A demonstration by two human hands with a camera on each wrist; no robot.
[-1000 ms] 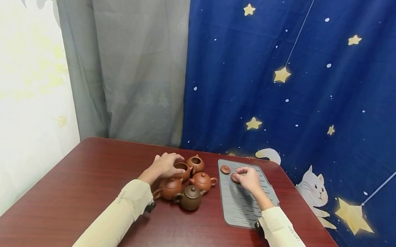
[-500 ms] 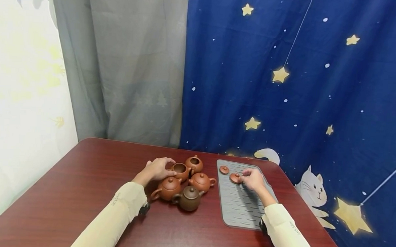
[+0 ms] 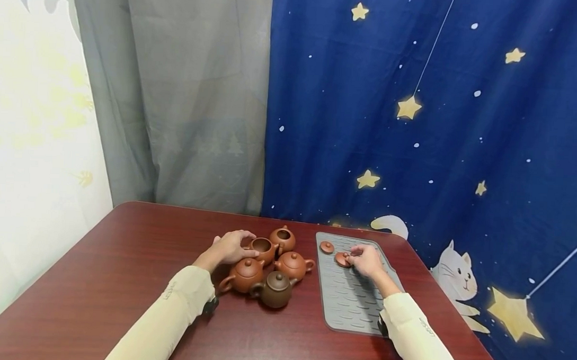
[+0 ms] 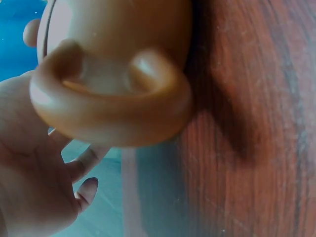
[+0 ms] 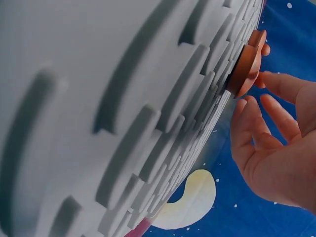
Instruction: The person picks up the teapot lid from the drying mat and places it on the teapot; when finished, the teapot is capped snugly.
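Note:
My left hand point(image 3: 230, 247) curls at the handle side of a lidless reddish-brown teapot point(image 3: 262, 247), with the thumb and a fingertip at its rim. In the left wrist view, a clay teapot point(image 4: 118, 29) with a large loop handle hides part of that hand. My right hand point(image 3: 368, 261) pinches at the knob of a teapot lid point(image 3: 342, 260) on the grey ribbed mat point(image 3: 346, 304). In the right wrist view, the right hand's remaining fingers hang beside the lid.
Two lidded reddish teapots point(image 3: 292, 265) and a dark brown teapot point(image 3: 276, 291) cluster close by. Another lidless teapot point(image 3: 282, 239) stands behind them. A smaller lid point(image 3: 326, 247) lies on the mat. The dark red table point(image 3: 162, 250) ends before grey and blue curtains point(image 3: 333, 123).
My left hand has drawn back leftward from over the lidless teapot to its side. My right hand has shifted slightly right, exposing more of the lid, then returned slightly toward its knob.

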